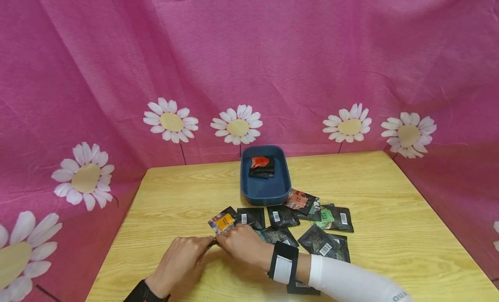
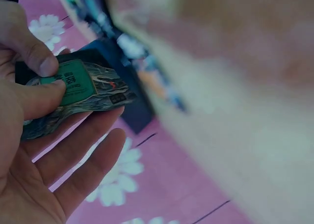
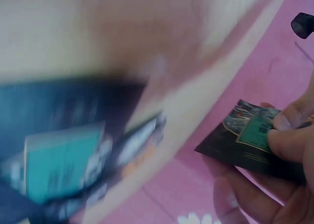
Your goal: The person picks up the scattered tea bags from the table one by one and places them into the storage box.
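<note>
Both hands meet near the front of the table over a flat black sachet with a green label [image 2: 78, 86]. My left hand [image 1: 181, 256] pinches one side, thumb on top and fingers spread beneath. My right hand [image 1: 245, 245] pinches the other side of the same sachet, its thumb beside the left thumb on the label in the right wrist view. From the head view the sachet is mostly hidden by the hands. Just beyond them lies an orange-label sachet [image 1: 224, 222], with a black barcoded sachet [image 1: 251, 218] to its right.
A blue rectangular tub [image 1: 265, 191] stands at the back, holding a few sachets, the top one red-labelled [image 1: 259, 163]. A red-label sachet [image 1: 297, 199], a light-green-label sachet [image 1: 326, 216] and several black sachets [image 1: 321, 240] lie scattered to the right, some under the right forearm.
</note>
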A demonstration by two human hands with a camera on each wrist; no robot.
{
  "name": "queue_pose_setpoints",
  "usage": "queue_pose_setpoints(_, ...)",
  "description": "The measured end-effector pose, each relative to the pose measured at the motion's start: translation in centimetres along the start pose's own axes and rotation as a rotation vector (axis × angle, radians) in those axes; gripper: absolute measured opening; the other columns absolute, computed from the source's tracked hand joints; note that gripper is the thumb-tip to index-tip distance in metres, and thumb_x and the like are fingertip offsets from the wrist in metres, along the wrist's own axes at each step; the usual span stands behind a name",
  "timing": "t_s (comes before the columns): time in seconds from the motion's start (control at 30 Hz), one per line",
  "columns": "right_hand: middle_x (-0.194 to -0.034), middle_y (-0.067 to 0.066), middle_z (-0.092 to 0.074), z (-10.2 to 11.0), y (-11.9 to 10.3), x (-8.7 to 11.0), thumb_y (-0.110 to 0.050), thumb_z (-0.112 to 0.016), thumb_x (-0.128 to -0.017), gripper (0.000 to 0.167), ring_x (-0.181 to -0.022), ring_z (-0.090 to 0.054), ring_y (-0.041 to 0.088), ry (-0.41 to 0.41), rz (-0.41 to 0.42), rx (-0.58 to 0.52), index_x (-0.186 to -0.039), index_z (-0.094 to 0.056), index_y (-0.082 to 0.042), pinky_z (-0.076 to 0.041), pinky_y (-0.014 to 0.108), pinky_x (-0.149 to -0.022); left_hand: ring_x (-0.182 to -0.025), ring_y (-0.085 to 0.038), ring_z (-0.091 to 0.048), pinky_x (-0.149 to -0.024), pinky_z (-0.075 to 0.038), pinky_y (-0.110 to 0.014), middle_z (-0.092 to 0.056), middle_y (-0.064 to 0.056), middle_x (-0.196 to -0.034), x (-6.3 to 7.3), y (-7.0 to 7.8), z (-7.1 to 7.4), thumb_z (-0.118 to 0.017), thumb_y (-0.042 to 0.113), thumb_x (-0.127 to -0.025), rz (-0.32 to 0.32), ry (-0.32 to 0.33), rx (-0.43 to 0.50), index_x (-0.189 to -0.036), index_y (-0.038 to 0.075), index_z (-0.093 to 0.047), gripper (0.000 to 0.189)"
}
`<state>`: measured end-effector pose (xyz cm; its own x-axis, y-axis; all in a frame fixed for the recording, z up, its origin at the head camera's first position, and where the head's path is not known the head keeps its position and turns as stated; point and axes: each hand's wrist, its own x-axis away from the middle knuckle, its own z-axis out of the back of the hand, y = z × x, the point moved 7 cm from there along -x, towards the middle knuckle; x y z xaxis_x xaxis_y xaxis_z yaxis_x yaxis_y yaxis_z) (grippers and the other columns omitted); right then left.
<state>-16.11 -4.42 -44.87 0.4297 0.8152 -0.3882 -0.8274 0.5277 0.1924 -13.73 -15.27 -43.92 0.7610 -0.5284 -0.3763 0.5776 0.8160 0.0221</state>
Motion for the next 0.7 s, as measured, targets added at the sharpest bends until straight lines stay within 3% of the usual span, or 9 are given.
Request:
queue_pose_setpoints(0.17,-0.087,-0.01,-0.074,2.4,2.9,0.0,-0.025,-0.061,-0.097,0.01,-0.072,-0.068,0.005,0.027,-0.076,-0.076,-0.102,-0.067,-0.02,-0.053,0.027,-0.061,-0.051,-0.001,-0.049,-0.043,-0.028,-0.017,-0.058,0.011,-0.061,-3.3,0.5,1.7,-0.074,0.008,-0.084,-0.103,0.078,-0.105,-0.105,0.017,-0.07,0.024)
queue_pose_setpoints(0.33,-0.097,-0.007,-0.075,4.5,5.1,-0.1,-0.02,-0.061,-0.096,0.017,-0.08,-0.07,0.008,0.059,-0.112,-0.059,-0.111,-0.067,-0.017,-0.055,0.028,-0.068,-0.068,-0.01,-0.068,-0.05,-0.049,-0.025,-0.075,0.003,-0.088,-5.9,0.9,3.2,-0.077,0.009,-0.083,-0.159,0.139,-0.151,-0.109,0.012,-0.072,0.027)
queue_pose_setpoints(0.43,-0.099,-0.005,-0.075,5.6,6.4,-0.3,-0.019,-0.061,-0.096,0.018,-0.082,-0.071,0.009,0.078,-0.123,-0.012,-0.112,-0.068,-0.017,-0.056,0.029,-0.069,-0.074,-0.013,-0.07,-0.054,-0.054,-0.028,-0.076,0.0,-0.094,-7.5,1.0,3.8,-0.075,0.011,-0.085,-0.174,0.141,-0.149,-0.112,0.011,-0.072,0.027)
queue_pose_setpoints(0.53,-0.099,-0.004,-0.075,6.3,8.1,-0.3,-0.02,-0.063,-0.095,0.017,-0.082,-0.071,0.012,0.085,-0.147,0.028,-0.111,-0.068,-0.017,-0.056,0.031,-0.069,-0.073,-0.013,-0.07,-0.054,-0.053,-0.028,-0.076,0.0,-0.093,-9.4,1.1,3.9,-0.072,0.014,-0.088,-0.192,0.132,-0.147,-0.114,0.01,-0.07,0.026)
queue_pose_setpoints(0.7,-0.104,-0.003,-0.075,6.3,11.4,-0.1,-0.019,-0.066,-0.094,0.021,-0.089,-0.072,0.016,0.068,-0.193,0.072,-0.114,-0.07,-0.016,-0.057,0.035,-0.076,-0.076,-0.016,-0.071,-0.057,-0.055,-0.03,-0.075,-0.002,-0.098,-13.2,0.9,2.5,-0.068,0.015,-0.091,-0.186,0.085,-0.144,-0.117,0.01,-0.069,0.026)
